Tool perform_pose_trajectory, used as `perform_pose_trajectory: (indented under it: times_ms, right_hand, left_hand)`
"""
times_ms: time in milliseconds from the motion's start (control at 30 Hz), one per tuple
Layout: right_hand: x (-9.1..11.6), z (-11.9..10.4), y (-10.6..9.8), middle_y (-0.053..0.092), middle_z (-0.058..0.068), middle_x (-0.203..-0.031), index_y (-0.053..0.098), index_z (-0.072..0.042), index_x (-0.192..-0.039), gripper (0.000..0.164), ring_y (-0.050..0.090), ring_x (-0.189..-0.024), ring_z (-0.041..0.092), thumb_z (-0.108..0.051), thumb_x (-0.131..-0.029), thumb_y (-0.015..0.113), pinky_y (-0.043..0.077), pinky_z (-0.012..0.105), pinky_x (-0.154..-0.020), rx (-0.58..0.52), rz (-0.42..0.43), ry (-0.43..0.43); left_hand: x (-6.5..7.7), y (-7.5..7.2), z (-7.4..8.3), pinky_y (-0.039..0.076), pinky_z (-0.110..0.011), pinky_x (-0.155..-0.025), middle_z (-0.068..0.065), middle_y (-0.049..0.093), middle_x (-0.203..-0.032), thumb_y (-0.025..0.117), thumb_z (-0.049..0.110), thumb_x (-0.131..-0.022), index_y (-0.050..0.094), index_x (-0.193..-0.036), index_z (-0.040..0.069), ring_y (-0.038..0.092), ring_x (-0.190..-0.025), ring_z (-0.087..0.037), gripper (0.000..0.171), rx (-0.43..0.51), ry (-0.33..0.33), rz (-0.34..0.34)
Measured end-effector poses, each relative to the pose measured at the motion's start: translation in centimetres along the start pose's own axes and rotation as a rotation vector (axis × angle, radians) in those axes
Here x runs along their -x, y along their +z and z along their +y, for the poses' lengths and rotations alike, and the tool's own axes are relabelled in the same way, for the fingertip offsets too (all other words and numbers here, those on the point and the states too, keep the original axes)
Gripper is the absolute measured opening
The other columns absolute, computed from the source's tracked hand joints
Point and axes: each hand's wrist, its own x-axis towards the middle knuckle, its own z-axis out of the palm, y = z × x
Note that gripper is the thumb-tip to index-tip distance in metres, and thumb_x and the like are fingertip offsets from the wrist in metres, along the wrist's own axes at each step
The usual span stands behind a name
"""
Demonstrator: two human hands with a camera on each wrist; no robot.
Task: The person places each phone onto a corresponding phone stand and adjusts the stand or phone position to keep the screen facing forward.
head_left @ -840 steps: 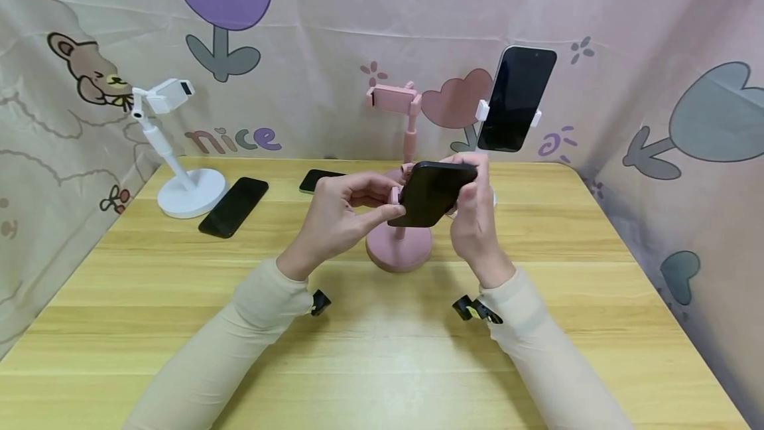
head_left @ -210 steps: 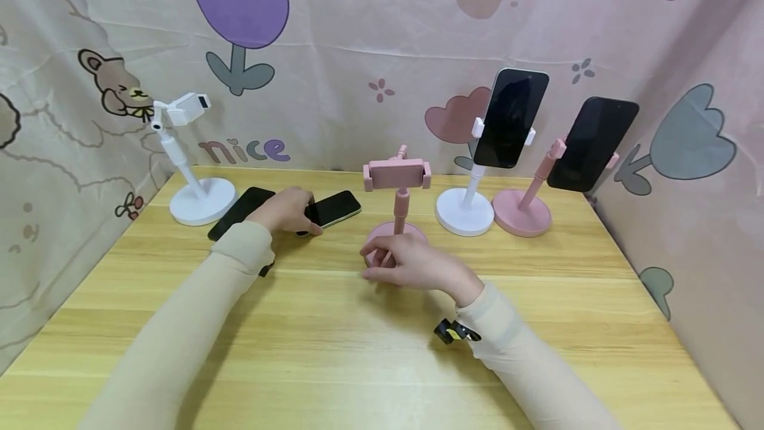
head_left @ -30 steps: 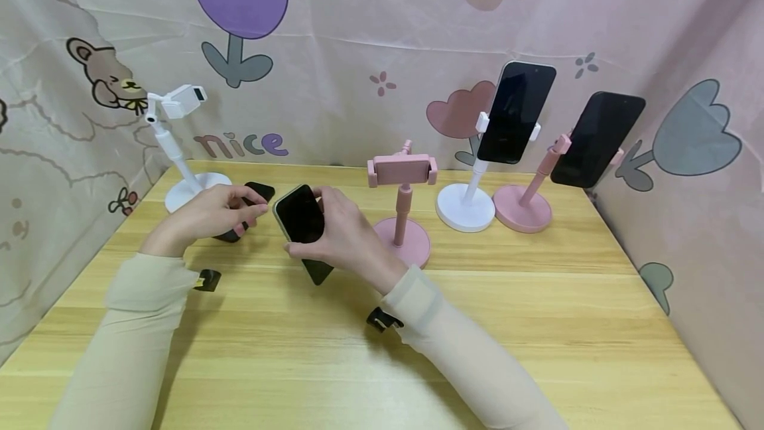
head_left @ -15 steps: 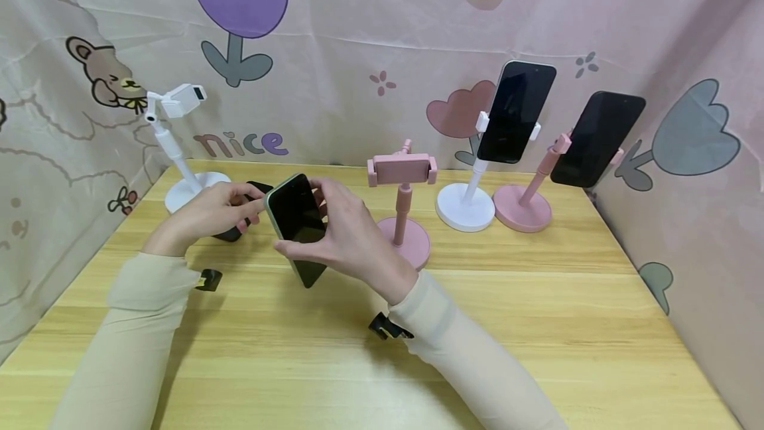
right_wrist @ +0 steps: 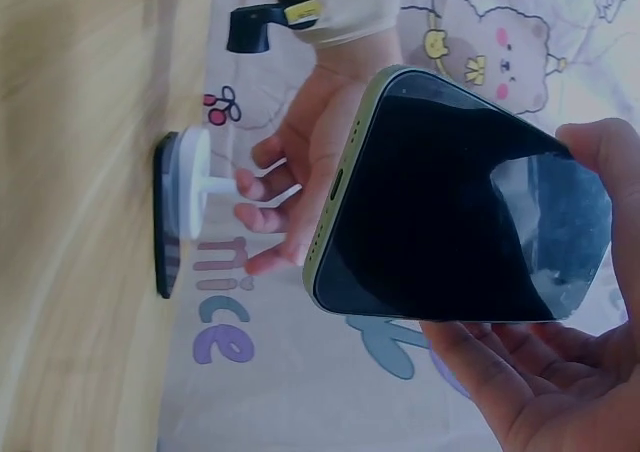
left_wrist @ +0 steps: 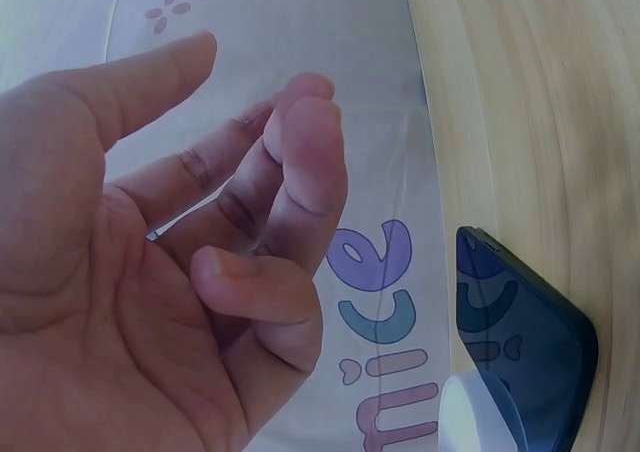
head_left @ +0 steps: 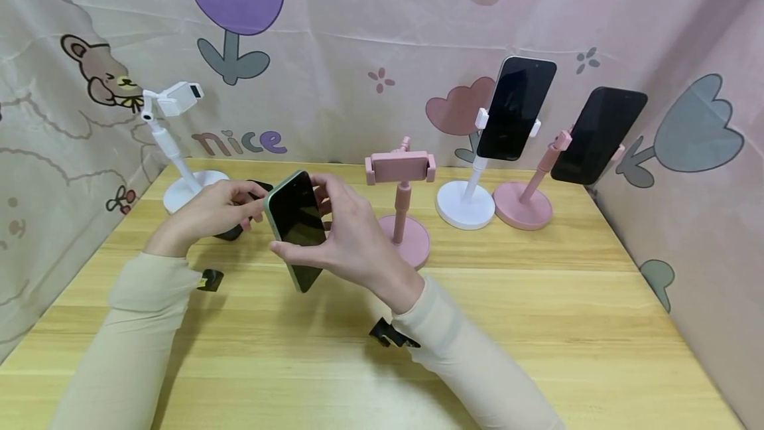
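My right hand grips a smartphone with a pale green edge above the table, thumb on one long side and fingers on the other. The phone's dark screen faces the camera in the right wrist view. Close to the phone's upper left edge is my left hand. Its fingers are loosely bent around nothing in the left wrist view. Behind the left hand a black phone lies on the table, mostly covered in the head view. A pink phone stand with a bare holder stands right of the held phone.
A white stand with a bare holder is at the back left. On the right, a white stand bears an upright phone. Beside it, a pink stand bears another phone. A patterned cloth hangs behind the table.
Over the last second my right hand has tilted the phone more upright and shifted it slightly left, towards my left hand. My left hand has barely moved.
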Motion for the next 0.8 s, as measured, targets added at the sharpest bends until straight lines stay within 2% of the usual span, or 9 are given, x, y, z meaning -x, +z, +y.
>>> perform_pose_trajectory:
  times_ms: [200, 400, 800]
  right_hand:
    - [0.3, -0.9, -0.5, 0.065, 0.000, -0.125, 0.050, -0.010, -0.146, 0.085, 0.073, -0.095, 0.010, -0.033, -0.078, 0.096, 0.060, 0.015, -0.083, -0.012, 0.009, -0.015]
    - [0.7, -1.8, -1.2, 0.065, 0.001, -0.125, 0.051, -0.008, -0.145, 0.085, 0.074, -0.093, 0.009, -0.032, -0.077, 0.097, 0.061, 0.015, -0.083, -0.018, 0.021, -0.047]
    - [1.6, -3.6, -2.9, 0.066, 0.002, -0.116, 0.053, -0.005, -0.145, 0.089, 0.072, -0.092, 0.005, -0.032, -0.074, 0.098, 0.061, 0.016, -0.087, -0.017, 0.087, -0.102]
  left_hand:
    - [0.1, 0.1, 0.2, 0.051, -0.028, -0.071, 0.000, 0.075, -0.090, 0.059, 0.026, -0.111, 0.068, -0.131, 0.008, 0.069, -0.076, -0.016, 0.028, 0.001, 0.015, 0.000]
    - [0.1, 0.3, 0.3, 0.049, -0.029, -0.071, 0.001, 0.076, -0.088, 0.058, 0.017, -0.109, 0.069, -0.129, 0.010, 0.069, -0.076, -0.016, 0.024, -0.007, 0.035, 0.012]
    - [0.2, 0.6, 1.3, 0.051, -0.030, -0.075, 0.001, 0.079, -0.090, 0.061, 0.015, -0.107, 0.072, -0.121, 0.011, 0.069, -0.074, -0.016, 0.018, -0.005, 0.082, 0.041]
